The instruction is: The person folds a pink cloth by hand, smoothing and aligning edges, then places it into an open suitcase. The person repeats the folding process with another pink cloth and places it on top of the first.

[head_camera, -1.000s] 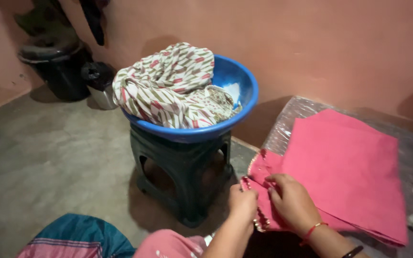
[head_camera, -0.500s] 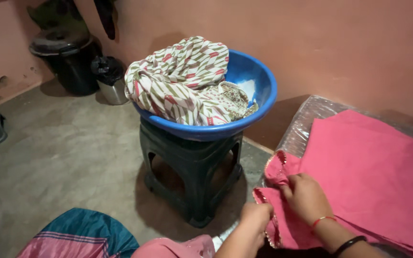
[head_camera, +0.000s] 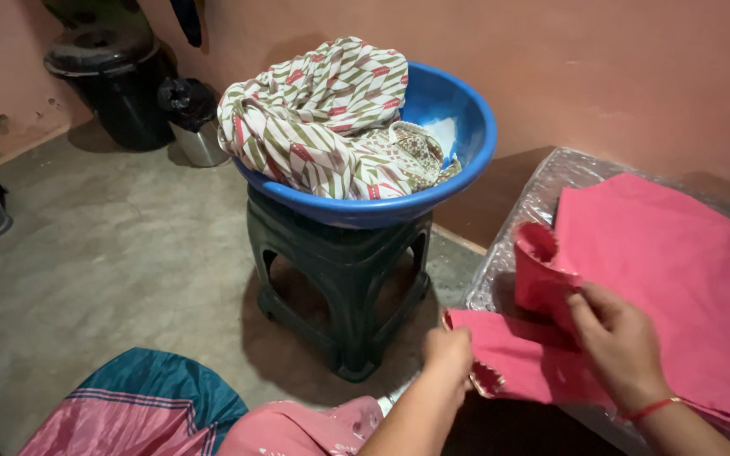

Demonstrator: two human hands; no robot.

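While both hands pinch the pink cloth's edge, bare floor lies left.

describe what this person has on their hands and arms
Both forearms are bare, no sleeves in view. The right hand has a thin red band at the wrist. The left hand shows nothing worn. No gloves or rings can be made out.

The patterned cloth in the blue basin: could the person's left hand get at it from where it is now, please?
Probably yes, once freed. The left hand is pinching the pink cloth's edge; the patterned cloth lies heaped and uncovered in the blue basin on the stool, with nothing between.
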